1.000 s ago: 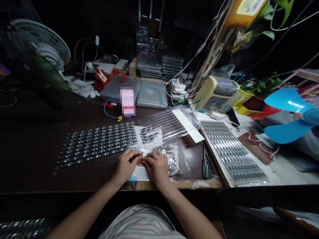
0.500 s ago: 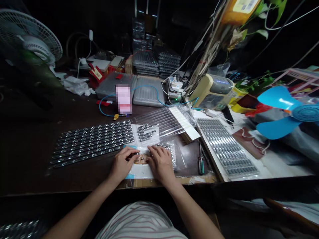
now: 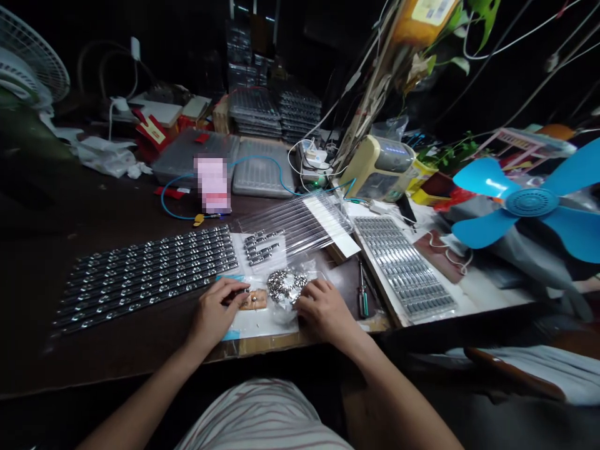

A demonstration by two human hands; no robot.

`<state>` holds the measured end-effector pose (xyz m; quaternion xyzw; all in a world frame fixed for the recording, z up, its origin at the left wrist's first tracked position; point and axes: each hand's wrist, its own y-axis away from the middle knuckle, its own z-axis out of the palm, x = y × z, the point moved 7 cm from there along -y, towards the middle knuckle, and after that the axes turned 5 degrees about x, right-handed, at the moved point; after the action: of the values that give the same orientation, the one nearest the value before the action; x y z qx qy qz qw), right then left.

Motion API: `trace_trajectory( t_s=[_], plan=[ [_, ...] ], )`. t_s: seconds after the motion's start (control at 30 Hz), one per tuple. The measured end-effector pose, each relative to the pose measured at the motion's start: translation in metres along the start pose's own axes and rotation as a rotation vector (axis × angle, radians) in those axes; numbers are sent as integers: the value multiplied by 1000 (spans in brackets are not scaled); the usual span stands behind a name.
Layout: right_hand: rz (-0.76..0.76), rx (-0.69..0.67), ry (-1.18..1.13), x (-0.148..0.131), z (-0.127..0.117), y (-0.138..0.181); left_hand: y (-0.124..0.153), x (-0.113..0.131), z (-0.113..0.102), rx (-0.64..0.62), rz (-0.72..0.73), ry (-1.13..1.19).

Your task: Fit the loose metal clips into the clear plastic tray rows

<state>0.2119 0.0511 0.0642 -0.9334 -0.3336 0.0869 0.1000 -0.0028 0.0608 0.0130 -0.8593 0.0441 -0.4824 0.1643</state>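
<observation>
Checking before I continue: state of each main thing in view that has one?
Left hand: fingers bent, at tan block
Parts bag: holding shiny pieces
Right hand: fingers bent, at bag
Screwdriver: lying flat
Right tray: filled
Yellowish machine: lights lit
Power strip: green light lit
Blue fan: apparently still

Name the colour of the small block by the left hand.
The small block is orange-brown, seen best in the head view.

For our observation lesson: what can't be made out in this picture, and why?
Head view, now:
Whether the right hand grips anything: hidden by the hand itself.
What the left hand pinches, if anything: too small, partly finger-covered.
Pink rectangle's content: blurred by pixelation.
White fan: cut off by left edge.
</observation>
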Motion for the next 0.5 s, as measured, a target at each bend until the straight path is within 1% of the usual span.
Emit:
trace_trajectory(
  t_s=[0.07, 0.17, 0.2, 0.23, 0.3, 0.33, 0.37, 0.43, 0.5],
  plan=[
    [16, 50, 32, 4, -11, -10, 0, -1, 0, 3, 6, -2],
    [44, 85, -6, 12, -21, -22, 0, -1, -1, 10, 18, 0],
    [94, 104, -10, 18, -22, -25, 0, -2, -1, 11, 21, 1],
    [178, 131, 9, 25, -22, -27, 0, -2, -1, 10, 23, 0],
    [396, 180, 99, 43, -19, -28, 0, -2, 0, 6, 23, -3],
    [477, 184, 137, 48, -15, -28, 0, -2, 0, 5, 22, -4],
    [512, 170, 150, 51, -10, -30, 0, -2, 0, 3, 21, -5],
    [455, 136, 87, 48, 2, -34, 0, -2, 0, 1, 19, -4],
    [364, 181, -19, 41, 4, -35, 1, -2, 0, -1, 18, -5]
  ],
)
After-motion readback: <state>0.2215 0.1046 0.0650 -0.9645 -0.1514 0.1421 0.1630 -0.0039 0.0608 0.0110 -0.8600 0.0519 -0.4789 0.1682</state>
